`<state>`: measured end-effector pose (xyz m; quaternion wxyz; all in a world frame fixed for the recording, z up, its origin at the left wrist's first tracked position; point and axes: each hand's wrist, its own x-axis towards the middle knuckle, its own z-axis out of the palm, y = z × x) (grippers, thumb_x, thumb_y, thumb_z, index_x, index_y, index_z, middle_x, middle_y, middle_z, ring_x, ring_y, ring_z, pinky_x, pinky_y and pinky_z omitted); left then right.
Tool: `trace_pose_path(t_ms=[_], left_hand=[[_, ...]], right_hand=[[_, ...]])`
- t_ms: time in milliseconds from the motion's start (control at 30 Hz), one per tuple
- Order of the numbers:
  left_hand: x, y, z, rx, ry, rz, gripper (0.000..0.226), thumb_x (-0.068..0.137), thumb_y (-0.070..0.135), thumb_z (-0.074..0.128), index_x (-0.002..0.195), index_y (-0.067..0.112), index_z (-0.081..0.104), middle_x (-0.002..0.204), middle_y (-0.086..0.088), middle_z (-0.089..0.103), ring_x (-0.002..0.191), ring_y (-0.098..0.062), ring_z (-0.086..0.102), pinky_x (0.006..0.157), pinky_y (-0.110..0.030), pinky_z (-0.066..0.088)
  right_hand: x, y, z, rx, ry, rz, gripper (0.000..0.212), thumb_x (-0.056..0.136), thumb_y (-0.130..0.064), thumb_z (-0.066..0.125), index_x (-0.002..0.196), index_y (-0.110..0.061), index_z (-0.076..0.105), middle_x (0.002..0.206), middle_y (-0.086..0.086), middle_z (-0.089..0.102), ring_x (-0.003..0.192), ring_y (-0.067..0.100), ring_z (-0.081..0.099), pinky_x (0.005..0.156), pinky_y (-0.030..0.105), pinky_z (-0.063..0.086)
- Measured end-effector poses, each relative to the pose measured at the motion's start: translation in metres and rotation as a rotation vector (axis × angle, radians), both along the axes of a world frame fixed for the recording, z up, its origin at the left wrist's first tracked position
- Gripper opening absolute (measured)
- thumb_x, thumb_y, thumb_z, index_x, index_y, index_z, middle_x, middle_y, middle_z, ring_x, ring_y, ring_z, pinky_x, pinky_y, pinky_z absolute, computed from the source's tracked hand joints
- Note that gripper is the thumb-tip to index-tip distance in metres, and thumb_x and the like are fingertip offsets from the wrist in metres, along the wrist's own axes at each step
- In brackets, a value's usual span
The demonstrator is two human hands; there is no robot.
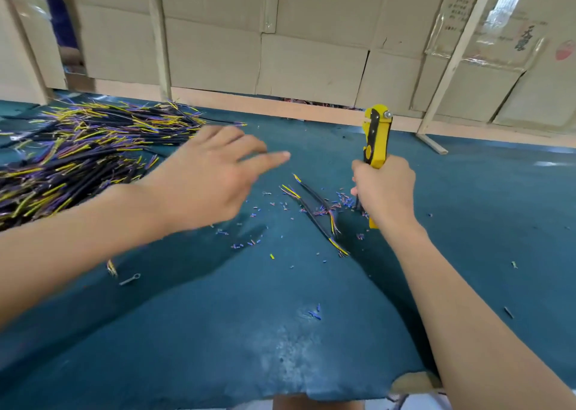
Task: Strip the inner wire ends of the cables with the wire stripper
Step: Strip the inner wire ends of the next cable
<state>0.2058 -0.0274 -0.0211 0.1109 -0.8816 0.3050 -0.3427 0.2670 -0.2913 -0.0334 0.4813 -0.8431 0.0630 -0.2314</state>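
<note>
The yellow wire stripper (376, 138) is held upright in the right hand (385, 191). The left hand (207, 175) is spread wide, holding nothing, over the green counter (218, 331). Two cables (314, 210) are laid between the hands, and a big cable pile (84, 154) is seen at the left.

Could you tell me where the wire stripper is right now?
Right of centre in the head view, the wire stripper stands upright in the right hand, beside two loose cables.

Matt teal cloth table cover (218, 331); glossy yellow plastic wire stripper (376, 135); cardboard wall (311, 63).
</note>
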Motion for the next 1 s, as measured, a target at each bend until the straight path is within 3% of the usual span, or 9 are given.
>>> trace_pose_path(t_ms=[133, 200, 400, 533, 667, 733, 833, 900, 1000], left_hand=[[-0.006, 0.093, 0.028, -0.006, 0.504, 0.995, 0.04, 0.09, 0.053, 0.057, 0.109, 0.017, 0.061, 0.121, -0.012, 0.06, 0.119, -0.036, 0.052, 0.1, -0.049, 0.046], [-0.01, 0.107, 0.022, 0.052, 0.657, 1.173, 0.046, 0.086, 0.061, 0.062, 0.106, 0.02, 0.061, 0.124, -0.012, 0.058, 0.123, -0.034, 0.05, 0.104, -0.046, 0.044], [0.005, 0.087, 0.001, -0.1, 0.391, 1.098, 0.037, 0.09, 0.046, 0.059, 0.121, 0.025, 0.061, 0.132, -0.017, 0.046, 0.125, -0.038, 0.035, 0.1, -0.044, 0.033], [0.018, 0.077, -0.009, -0.109, 0.561, 1.059, 0.046, 0.1, 0.056, 0.038, 0.124, 0.022, 0.057, 0.139, -0.013, 0.047, 0.133, -0.037, 0.036, 0.106, -0.048, 0.026], [0.015, 0.073, -0.017, -0.025, 0.373, 0.981, 0.017, 0.096, 0.035, 0.052, 0.104, 0.021, 0.06, 0.117, -0.004, 0.062, 0.115, -0.032, 0.05, 0.098, -0.044, 0.032], [0.009, 0.073, -0.023, -0.056, 0.246, 0.905, 0.019, 0.094, 0.029, 0.053, 0.103, 0.016, 0.064, 0.112, -0.009, 0.06, 0.109, -0.036, 0.051, 0.092, -0.046, 0.034], [0.004, 0.067, -0.023, -0.214, 0.03, 0.619, 0.026, 0.095, 0.02, 0.045, 0.096, 0.001, 0.061, 0.098, -0.022, 0.058, 0.093, -0.043, 0.053, 0.077, -0.053, 0.038], [-0.001, 0.059, -0.015, -0.353, 0.016, 0.329, 0.018, 0.099, 0.014, 0.044, 0.098, 0.001, 0.056, 0.092, -0.02, 0.058, 0.085, -0.043, 0.057, 0.072, -0.053, 0.045], [-0.013, 0.044, -0.006, -0.452, 0.067, 0.002, 0.022, 0.1, 0.0, 0.041, 0.116, 0.001, 0.056, 0.101, -0.014, 0.057, 0.09, -0.036, 0.06, 0.081, -0.042, 0.047]], right_hand=[[-0.005, 0.012, -0.001, -0.127, -0.115, -0.047, 0.03, 0.087, -0.025, 0.056, 0.063, -0.018, 0.04, 0.056, 0.002, 0.048, 0.057, 0.03, 0.047, 0.051, 0.036, 0.035], [-0.009, 0.02, -0.003, -0.126, -0.189, -0.055, 0.034, 0.091, -0.026, 0.057, 0.064, -0.021, 0.039, 0.054, -0.003, 0.045, 0.054, 0.019, 0.042, 0.051, 0.033, 0.03], [-0.016, 0.036, -0.01, -0.202, -0.269, 0.052, 0.029, 0.093, -0.032, 0.059, 0.069, -0.023, 0.045, 0.058, 0.0, 0.052, 0.059, 0.022, 0.051, 0.053, 0.031, 0.037], [-0.018, 0.041, -0.013, -0.209, -0.292, 0.092, 0.028, 0.092, -0.033, 0.06, 0.07, -0.022, 0.048, 0.054, -0.003, 0.048, 0.057, 0.017, 0.048, 0.052, 0.032, 0.035], [-0.02, 0.045, -0.018, -0.203, -0.294, 0.109, 0.032, 0.092, -0.037, 0.06, 0.068, -0.024, 0.045, 0.056, -0.015, 0.053, 0.058, 0.011, 0.047, 0.049, 0.024, 0.031], [-0.021, 0.047, -0.019, -0.18, -0.313, 0.136, 0.035, 0.093, -0.034, 0.063, 0.066, -0.026, 0.043, 0.056, -0.02, 0.052, 0.056, 0.008, 0.047, 0.048, 0.017, 0.033], [-0.023, 0.048, -0.017, -0.124, -0.358, 0.167, 0.037, 0.093, -0.029, 0.067, 0.065, -0.027, 0.044, 0.054, -0.018, 0.054, 0.054, 0.008, 0.049, 0.051, 0.014, 0.036], [-0.025, 0.048, -0.013, -0.01, -0.359, 0.234, 0.027, 0.091, -0.032, 0.067, 0.07, -0.02, 0.054, 0.061, -0.004, 0.061, 0.06, 0.013, 0.059, 0.059, 0.02, 0.045], [-0.028, 0.054, -0.007, 0.251, -0.3, 0.393, 0.024, 0.089, -0.032, 0.065, 0.079, -0.01, 0.066, 0.068, 0.007, 0.07, 0.07, 0.022, 0.069, 0.073, 0.026, 0.054]])
